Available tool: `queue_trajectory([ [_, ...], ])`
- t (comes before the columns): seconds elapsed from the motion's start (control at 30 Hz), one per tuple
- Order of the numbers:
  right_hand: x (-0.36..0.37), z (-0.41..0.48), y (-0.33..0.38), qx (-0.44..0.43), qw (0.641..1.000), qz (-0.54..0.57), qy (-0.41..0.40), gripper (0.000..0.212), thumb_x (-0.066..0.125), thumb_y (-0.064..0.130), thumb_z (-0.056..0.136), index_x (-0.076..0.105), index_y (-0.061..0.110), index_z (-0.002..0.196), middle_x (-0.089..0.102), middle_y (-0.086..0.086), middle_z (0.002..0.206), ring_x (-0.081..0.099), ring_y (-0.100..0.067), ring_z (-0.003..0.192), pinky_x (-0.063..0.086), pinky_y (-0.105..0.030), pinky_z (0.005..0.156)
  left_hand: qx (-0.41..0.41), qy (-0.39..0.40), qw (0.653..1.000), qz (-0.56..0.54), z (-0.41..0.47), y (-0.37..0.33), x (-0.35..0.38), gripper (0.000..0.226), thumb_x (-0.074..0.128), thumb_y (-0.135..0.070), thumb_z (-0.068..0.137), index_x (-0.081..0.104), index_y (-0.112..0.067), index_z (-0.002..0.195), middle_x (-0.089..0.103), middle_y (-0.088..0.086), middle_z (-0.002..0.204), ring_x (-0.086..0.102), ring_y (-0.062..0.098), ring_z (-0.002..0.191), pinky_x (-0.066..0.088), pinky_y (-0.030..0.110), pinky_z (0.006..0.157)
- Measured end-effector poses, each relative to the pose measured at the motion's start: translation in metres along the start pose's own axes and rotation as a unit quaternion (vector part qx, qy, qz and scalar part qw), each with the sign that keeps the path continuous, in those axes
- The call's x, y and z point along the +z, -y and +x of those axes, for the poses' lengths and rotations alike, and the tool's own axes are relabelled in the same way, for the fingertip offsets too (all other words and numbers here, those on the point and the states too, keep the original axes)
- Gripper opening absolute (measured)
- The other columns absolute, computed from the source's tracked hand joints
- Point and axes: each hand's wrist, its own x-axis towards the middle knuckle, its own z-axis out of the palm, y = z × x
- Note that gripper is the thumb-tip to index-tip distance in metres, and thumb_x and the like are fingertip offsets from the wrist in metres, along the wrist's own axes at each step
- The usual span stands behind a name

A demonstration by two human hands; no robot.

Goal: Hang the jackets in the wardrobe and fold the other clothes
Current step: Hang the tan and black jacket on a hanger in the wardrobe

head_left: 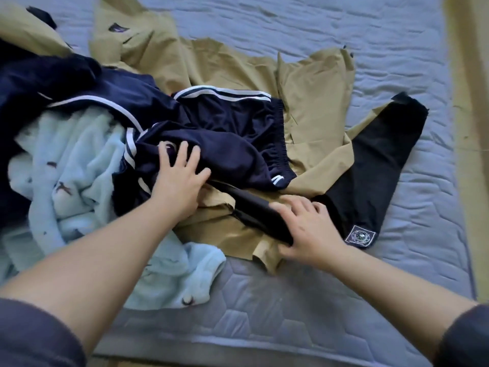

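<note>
Head view, looking down on a bed. We are viewing a loose heap of clothes lying on a grey-blue quilted mattress [264, 300], with both bare forearms reaching in from the lower edge.

The left hand [176, 178] is lying flat, fingers spread and straight, on a navy track garment [225, 139] with white side stripes and a gathered elastic band, which is sitting at the centre of the heap. The right hand [309, 231] is gripping a black garment [375, 165]: the fingers are curling over a folded edge of it and the thumb is sitting below that edge. The two hands are working apart, each on its own piece.

The black garment is stretching away to the right across the mattress, and a square woven patch [360, 236] is showing near its lower end. A tan garment [312, 83] is spreading beneath both the navy and the black pieces and running up toward the far left. A pale blue fleece garment [79, 160] is lying crumpled at the left, partly under the navy one and just beside the left forearm.
</note>
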Motion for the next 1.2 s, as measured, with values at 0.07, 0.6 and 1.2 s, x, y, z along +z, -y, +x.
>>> queue_trajectory([
  [0.07,0.007,0.031,0.051,-0.008,1.000,-0.006,-0.004,0.091,0.066,0.042,0.072,0.015,0.034,0.147,0.034,-0.007,0.143,0.042,-0.029,0.123,0.038,-0.045,0.091,0.053,0.000,0.999,0.005,-0.001,-0.011,0.005,0.061,0.041,-0.047,0.091,0.020,-0.037,0.148,-0.004,0.016,0.159,-0.005,0.038,0.145,-0.004,0.071,0.106],
  [0.6,-0.130,0.017,-0.004,0.016,0.981,0.193,0.009,0.023,0.048,0.015,0.086,0.054,0.026,0.067,0.058,0.006,0.072,0.057,-0.020,0.075,0.044,-0.027,0.064,0.097,0.117,0.986,-0.073,-0.008,-0.001,-0.038,0.068,0.054,-0.033,0.085,0.022,-0.032,0.146,0.024,0.000,0.154,0.036,0.025,0.133,0.017,0.065,0.106],
  [1.2,-0.237,0.005,0.031,0.093,0.814,0.540,-0.193,0.011,0.036,0.013,0.071,0.044,0.013,0.063,0.041,0.001,0.058,0.038,-0.021,0.059,0.029,-0.030,0.056,-0.048,-0.304,0.716,-0.627,-0.051,0.049,-0.215,0.016,0.040,-0.012,0.088,0.048,0.000,0.081,0.055,0.009,0.073,0.052,0.027,0.073,0.044,0.047,0.072],
])
